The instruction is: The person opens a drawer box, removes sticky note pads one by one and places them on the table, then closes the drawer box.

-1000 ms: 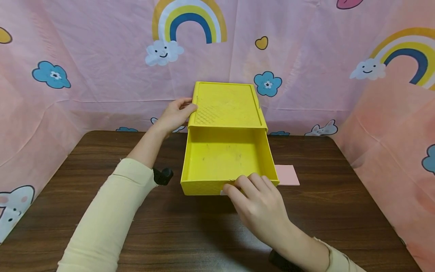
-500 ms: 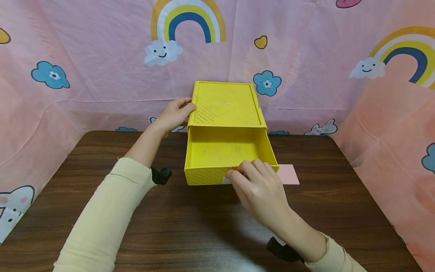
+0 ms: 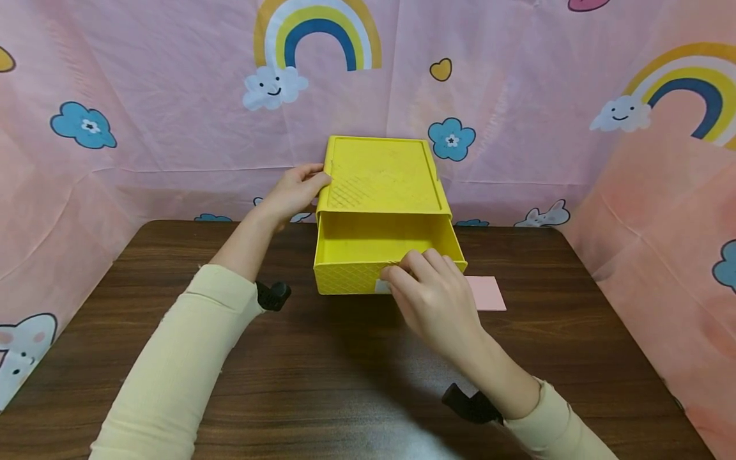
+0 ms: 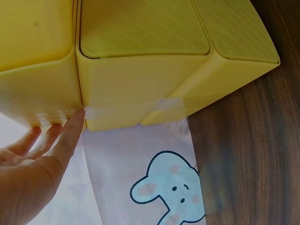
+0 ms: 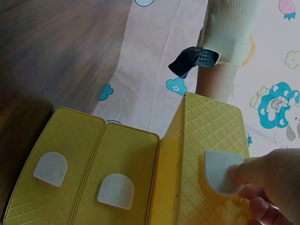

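Observation:
A yellow plastic drawer unit stands at the far middle of the table, its top drawer partly pulled out toward me. On the drawer's lattice-patterned front is a white handle. My right hand pinches this handle, the thumb over it and the other fingers curled. My left hand rests against the unit's left side near the top. In the left wrist view its fingers reach fairly straight along that side, over some clear tape. Two lower drawers, each with a white handle, are closed.
A pink square card lies on the dark wooden table, right of the drawer unit. A pink patterned cloth hangs close behind the unit and along both sides. Black wrist cameras sit on both wrists.
My right hand has moved forward, away from me, pushing the top drawer further into the unit. Less of its inside shows. The left hand has stayed at the unit's side.

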The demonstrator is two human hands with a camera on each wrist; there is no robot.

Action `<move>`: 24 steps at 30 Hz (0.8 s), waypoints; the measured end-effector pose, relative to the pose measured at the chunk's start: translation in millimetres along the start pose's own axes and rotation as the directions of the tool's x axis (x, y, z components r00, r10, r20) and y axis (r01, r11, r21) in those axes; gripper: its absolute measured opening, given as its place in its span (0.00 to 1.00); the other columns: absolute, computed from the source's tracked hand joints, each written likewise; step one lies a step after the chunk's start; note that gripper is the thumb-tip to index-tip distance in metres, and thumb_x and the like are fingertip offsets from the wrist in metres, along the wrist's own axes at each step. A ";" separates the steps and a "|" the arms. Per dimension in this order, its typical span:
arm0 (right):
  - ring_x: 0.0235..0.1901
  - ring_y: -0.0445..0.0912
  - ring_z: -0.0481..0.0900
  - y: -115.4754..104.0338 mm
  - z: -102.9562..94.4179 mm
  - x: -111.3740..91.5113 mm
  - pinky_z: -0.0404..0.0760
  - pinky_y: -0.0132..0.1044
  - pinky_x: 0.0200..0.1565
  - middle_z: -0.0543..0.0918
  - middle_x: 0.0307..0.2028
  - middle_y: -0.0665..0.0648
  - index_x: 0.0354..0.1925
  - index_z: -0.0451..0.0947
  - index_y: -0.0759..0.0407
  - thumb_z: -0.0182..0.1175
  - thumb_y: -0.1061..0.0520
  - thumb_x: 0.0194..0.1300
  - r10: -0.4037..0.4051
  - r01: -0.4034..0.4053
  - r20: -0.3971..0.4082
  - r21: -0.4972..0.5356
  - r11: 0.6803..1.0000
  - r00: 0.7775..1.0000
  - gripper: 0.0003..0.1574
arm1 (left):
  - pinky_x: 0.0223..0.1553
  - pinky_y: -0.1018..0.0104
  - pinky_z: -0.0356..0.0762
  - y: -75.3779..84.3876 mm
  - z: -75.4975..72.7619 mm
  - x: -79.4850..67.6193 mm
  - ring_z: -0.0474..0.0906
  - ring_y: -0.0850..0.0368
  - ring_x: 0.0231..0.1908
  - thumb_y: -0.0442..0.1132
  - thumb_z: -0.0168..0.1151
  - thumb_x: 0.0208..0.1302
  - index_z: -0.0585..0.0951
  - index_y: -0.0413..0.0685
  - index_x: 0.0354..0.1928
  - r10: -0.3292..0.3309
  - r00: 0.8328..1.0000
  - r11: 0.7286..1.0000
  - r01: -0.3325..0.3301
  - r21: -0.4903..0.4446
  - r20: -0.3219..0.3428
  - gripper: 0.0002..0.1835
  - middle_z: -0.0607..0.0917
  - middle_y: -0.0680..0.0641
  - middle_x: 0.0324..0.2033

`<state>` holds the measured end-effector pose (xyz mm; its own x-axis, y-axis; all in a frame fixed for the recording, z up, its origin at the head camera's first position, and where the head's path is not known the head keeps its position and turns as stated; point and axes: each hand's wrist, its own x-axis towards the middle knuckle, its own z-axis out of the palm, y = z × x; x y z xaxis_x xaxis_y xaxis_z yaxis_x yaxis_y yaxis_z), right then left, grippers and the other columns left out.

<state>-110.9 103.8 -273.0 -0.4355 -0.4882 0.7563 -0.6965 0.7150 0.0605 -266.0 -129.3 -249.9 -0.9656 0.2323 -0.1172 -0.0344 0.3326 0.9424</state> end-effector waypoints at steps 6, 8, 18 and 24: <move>0.25 0.47 0.65 7.1 6.9 5.8 0.60 0.34 0.24 0.74 0.26 0.51 0.30 0.79 0.53 0.59 0.64 0.57 0.010 -0.010 0.019 -0.010 1.000 1.000 0.06 | 0.46 0.60 0.78 0.3 0.1 0.4 0.73 0.52 0.51 0.48 0.46 0.67 0.55 0.50 0.70 -0.017 1.000 1.000 0.017 -0.009 -0.006 0.31 0.69 0.47 0.61; 0.25 0.47 0.65 8.8 8.5 7.4 0.61 0.34 0.24 0.74 0.26 0.51 0.30 0.79 0.53 0.59 0.65 0.56 0.015 -0.015 0.022 -0.014 1.000 1.000 0.07 | 0.46 0.60 0.78 0.3 0.4 0.6 0.73 0.52 0.51 0.48 0.46 0.67 0.55 0.51 0.70 -0.023 1.000 1.000 0.023 -0.012 -0.009 0.31 0.69 0.47 0.61; 0.26 0.47 0.66 16.7 15.9 14.4 0.61 0.35 0.25 0.73 0.26 0.52 0.31 0.79 0.53 0.56 0.64 0.58 0.042 -0.041 0.053 -0.019 0.999 0.998 0.07 | 0.51 0.57 0.76 1.6 1.0 0.0 0.72 0.52 0.53 0.46 0.45 0.68 0.55 0.51 0.70 -0.040 0.999 0.998 0.040 -0.050 -0.002 0.30 0.69 0.46 0.61; 0.26 0.47 0.65 23.3 23.1 17.9 0.59 0.34 0.25 0.74 0.27 0.52 0.31 0.80 0.54 0.57 0.64 0.58 0.051 -0.051 0.055 -0.017 0.999 0.997 0.07 | 0.51 0.56 0.75 3.0 1.4 0.6 0.72 0.52 0.54 0.46 0.45 0.68 0.54 0.51 0.71 -0.058 0.998 0.996 0.058 -0.070 0.005 0.30 0.70 0.45 0.59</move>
<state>-148.1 100.2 -273.1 -0.5012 -0.4774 0.7218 -0.6639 0.7471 0.0331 -266.3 -126.9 -247.5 -0.9607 0.2173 -0.1728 -0.1080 0.2810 0.9536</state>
